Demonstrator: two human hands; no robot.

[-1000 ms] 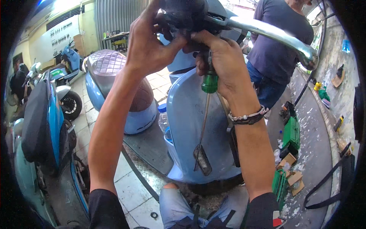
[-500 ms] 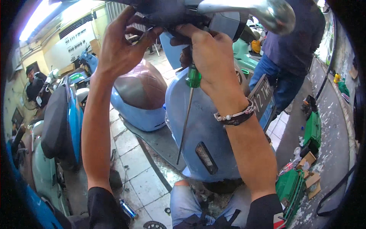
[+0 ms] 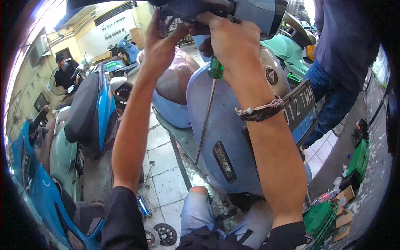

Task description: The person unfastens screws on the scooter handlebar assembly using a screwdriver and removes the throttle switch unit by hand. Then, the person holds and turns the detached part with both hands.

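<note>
The light-blue scooter's front shield (image 3: 200,112) stands before me beneath a dark handlebar housing (image 3: 193,9). My left hand (image 3: 160,48) has its thumb and fingers bent at the underside of that housing, closed on something too hidden to name. My right hand (image 3: 235,48) grips a green-handled screwdriver (image 3: 216,66), its long shaft hanging down in front of the shield, while its fingertips also press at the housing. A number plate (image 3: 298,108) and a slim side reflector (image 3: 224,161) are on the scooter below.
Parked scooters (image 3: 85,112) line the left, with another person (image 3: 62,73) behind them. A person (image 3: 339,62) stands close at right. Green toolboxes (image 3: 358,158) and cardboard lie along the right wall. A blue can (image 3: 143,205) and metal discs (image 3: 166,233) are on the tiled floor.
My view has shifted, bringing more of the plate and left-hand scooters into sight. Both hands stay at the housing, the screwdriver still in my right.
</note>
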